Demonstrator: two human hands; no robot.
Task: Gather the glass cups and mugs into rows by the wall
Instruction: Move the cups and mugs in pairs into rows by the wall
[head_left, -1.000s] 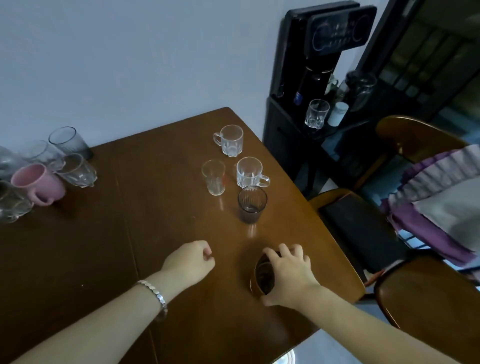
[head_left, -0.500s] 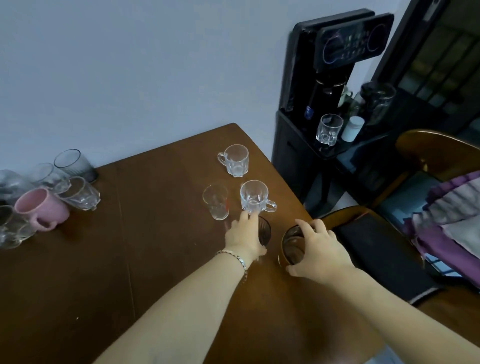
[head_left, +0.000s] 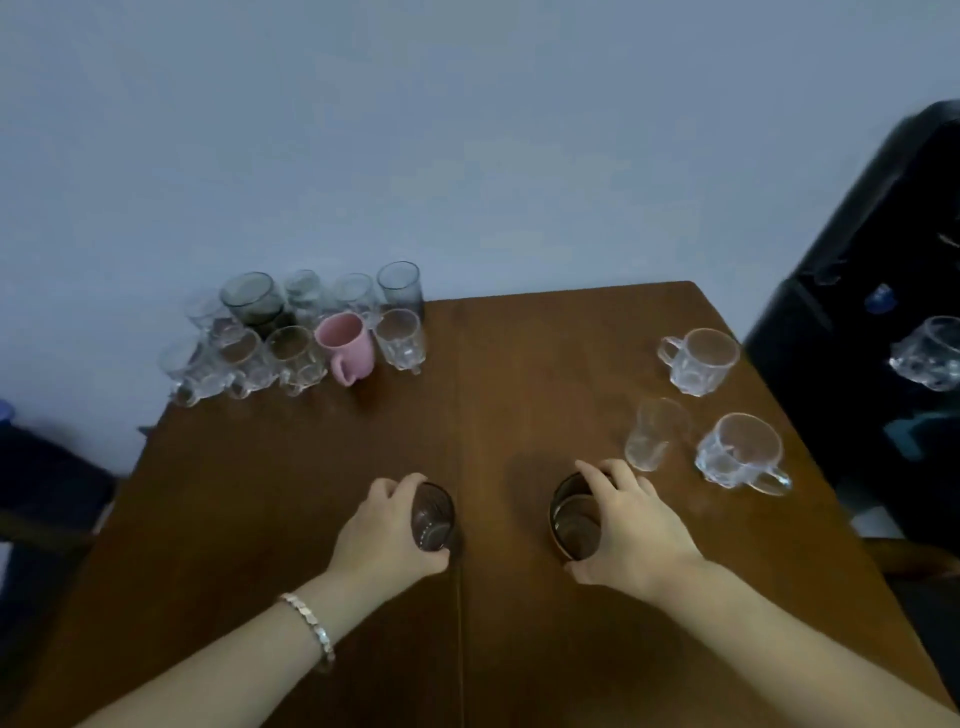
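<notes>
My left hand (head_left: 387, 530) grips a dark smoky glass (head_left: 432, 517) near the middle of the brown table (head_left: 519, 364). My right hand (head_left: 631, 527) grips a second dark glass (head_left: 574, 519) just right of it. Whether the two glasses rest on the table or are lifted I cannot tell. To the right stand a clear tumbler (head_left: 654, 434) and two clear handled mugs (head_left: 698, 361), (head_left: 740, 452). By the wall at the back left, several clear and grey glasses (head_left: 400, 283) are grouped with a pink mug (head_left: 345, 343).
A black dispenser cabinet (head_left: 852, 260) stands off the table's right edge, with another clear mug (head_left: 930, 353) on its shelf. A dark object sits low at the far left. The wall runs along the table's back edge.
My left hand has closed on the dark smoky glass. Both hands have brought their glasses leftwards, away from the clear mugs. The view has swung left, showing the group by the wall.
</notes>
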